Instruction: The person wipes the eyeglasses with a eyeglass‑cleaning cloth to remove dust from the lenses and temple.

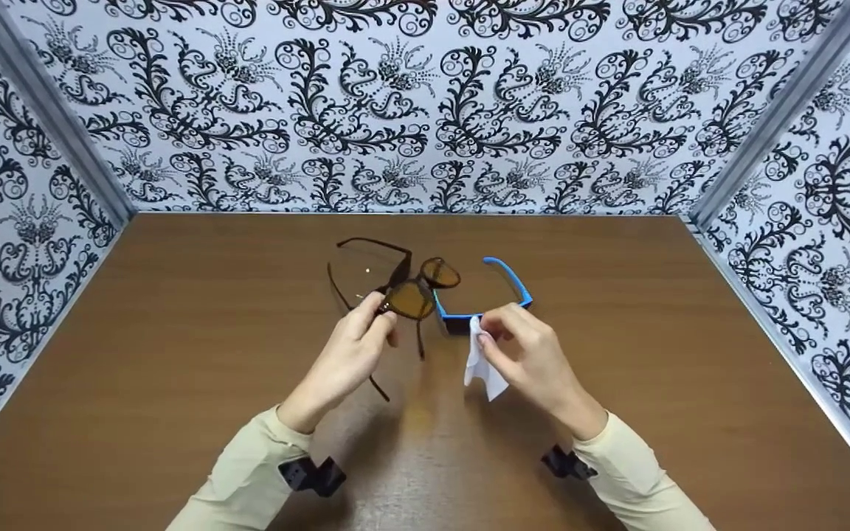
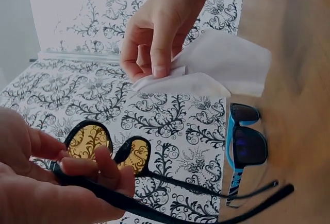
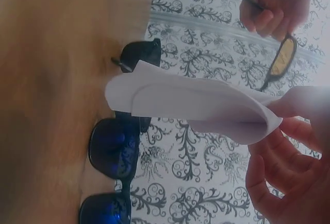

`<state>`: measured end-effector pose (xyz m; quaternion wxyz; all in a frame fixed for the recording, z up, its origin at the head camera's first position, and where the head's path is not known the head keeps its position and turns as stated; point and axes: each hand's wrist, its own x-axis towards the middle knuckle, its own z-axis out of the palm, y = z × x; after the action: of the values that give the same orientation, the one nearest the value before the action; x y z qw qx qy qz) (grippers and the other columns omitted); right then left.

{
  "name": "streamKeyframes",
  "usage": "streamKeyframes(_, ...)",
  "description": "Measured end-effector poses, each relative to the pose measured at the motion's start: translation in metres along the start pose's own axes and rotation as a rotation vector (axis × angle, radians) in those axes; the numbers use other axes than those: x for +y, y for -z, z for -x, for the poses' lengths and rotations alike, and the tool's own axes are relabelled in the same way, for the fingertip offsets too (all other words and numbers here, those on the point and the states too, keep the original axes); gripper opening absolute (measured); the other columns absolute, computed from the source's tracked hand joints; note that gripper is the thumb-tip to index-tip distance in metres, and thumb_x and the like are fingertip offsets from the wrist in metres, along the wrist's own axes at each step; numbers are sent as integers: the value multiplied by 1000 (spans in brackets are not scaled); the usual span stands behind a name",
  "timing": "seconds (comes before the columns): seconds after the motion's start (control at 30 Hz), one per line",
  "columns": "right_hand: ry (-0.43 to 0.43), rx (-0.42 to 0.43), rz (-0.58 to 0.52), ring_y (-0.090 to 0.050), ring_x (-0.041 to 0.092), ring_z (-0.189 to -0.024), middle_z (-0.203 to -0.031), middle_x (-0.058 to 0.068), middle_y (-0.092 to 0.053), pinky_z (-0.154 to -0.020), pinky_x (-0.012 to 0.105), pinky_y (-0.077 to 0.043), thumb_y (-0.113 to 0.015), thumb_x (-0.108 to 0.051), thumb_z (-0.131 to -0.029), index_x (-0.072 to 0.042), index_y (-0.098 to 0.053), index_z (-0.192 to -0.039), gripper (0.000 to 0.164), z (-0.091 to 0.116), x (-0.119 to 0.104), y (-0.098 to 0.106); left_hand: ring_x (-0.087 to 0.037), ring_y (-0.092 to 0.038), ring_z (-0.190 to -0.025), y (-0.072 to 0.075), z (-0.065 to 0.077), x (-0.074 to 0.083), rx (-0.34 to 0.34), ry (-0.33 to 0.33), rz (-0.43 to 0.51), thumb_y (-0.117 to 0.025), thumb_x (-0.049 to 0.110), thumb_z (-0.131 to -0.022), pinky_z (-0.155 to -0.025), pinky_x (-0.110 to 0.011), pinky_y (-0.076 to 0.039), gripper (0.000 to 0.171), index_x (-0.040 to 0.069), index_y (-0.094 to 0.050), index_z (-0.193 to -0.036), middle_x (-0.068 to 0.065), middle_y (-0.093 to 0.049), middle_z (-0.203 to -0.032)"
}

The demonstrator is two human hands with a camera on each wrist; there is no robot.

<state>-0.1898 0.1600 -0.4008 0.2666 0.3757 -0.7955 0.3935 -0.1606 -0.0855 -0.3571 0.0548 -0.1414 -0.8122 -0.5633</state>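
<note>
My left hand (image 1: 344,350) grips a pair of dark-framed glasses with amber lenses (image 1: 410,300) near the hinge, holding it up off the table. Its temples point back toward me, and one lens (image 2: 88,140) faces the left wrist camera. Between thumb and fingers my right hand (image 1: 532,354) pinches a white cloth (image 1: 484,377), which hangs down in loose folds beside the amber glasses. Behind the cloth lie blue-and-black sunglasses (image 1: 511,277), with dark bluish lenses (image 3: 111,149) in the right wrist view. Black sunglasses (image 1: 400,271) lie behind the left hand, partly covered by the amber pair.
The brown wooden table (image 1: 196,332) stretches around both hands. Walls with black-and-white scroll patterns (image 1: 395,103) enclose its back and sides, with grey corner posts (image 1: 63,118) at the joins. A small black camera (image 1: 312,476) sits on each wrist.
</note>
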Motion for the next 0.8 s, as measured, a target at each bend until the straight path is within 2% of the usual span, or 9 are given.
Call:
streamKeyframes(0.23,-1,-5,26,-57,15,-73,-83,-1,-58,-62,24,-49,-68,5,-83,-5,-62,-92,14,0,-9,-12,-26,-64,-75,-4,-5,-6,68,-9,137,-36,-2,-95,-75,-38,-52,18,1,-52,-88,-7,-52,-69)
streamKeyframes(0.47,-56,16,87,-57,9,-73,-82,-4,-58,-62,26,-50,-71,1,-82,-8,-63,-91,14,-5,-26,-17,-26,-66,-71,-9,-9,-10,77,65,279,-33,-1,-96,-77,-36,-56,21,3,-46,-80,-7,-49,-66)
streamKeyframes(0.6,-109,19,98,-57,7,-73,-83,-5,-59,-62,24,-49,-70,-1,-84,-9,-64,-92,13,-10,-32,-19,-27,-65,-68,-10,-8,-14,47,77,265,-34,3,-99,-76,-37,-56,24,3,-45,-78,-7,-49,-63)
streamKeyframes(0.8,-143,20,120,-56,7,-72,-83,-4,-60,-59,23,-47,-69,-3,-84,-8,-63,-92,11,-13,-39,-26,-27,-68,-71,-12,-8,-18,24,119,247,-34,8,-102,-75,-36,-57,30,1,-51,-78,-9,-58,-63)
